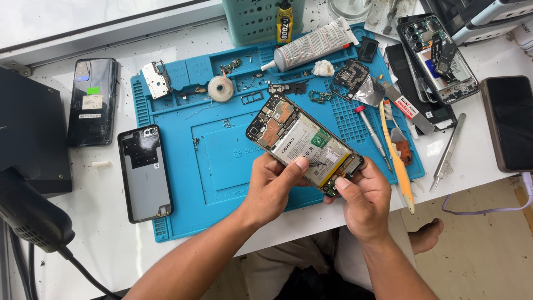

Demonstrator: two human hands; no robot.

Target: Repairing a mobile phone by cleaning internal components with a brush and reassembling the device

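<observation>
The white worktable (111,244) carried the whole layout. On it lay a blue repair mat (216,166) with ridged edges and small parts trays along its far side.

Above the mat's near-right part, both hands held an opened smartphone (304,143), raised off the mat and turned diagonally, camera end toward the far left. Its back was off, showing a white battery, copper shielding and circuit boards. The left hand (272,186) was closed around the phone's near long edge, thumb pressed on the battery face. The right hand (361,197) was clamped on the lower end of the phone, thumb and forefinger pinched at the bottom board; whether they held a separate small part could not be determined.

Left of the mat lay a detached grey back cover (145,173), inner face up, and farther left a dark phone (93,101). At the far right corner sat a second opened phone (440,58), with a dark-screened phone (511,123) near it.

A grey adhesive tube (315,44) lay across the mat's far edge. Right of the held phone lay a screwdriver (373,132), an orange-handled brush (397,161) and, off the mat, metal tweezers (447,153). A roll of tape (220,89) sat in the parts trays.
</observation>
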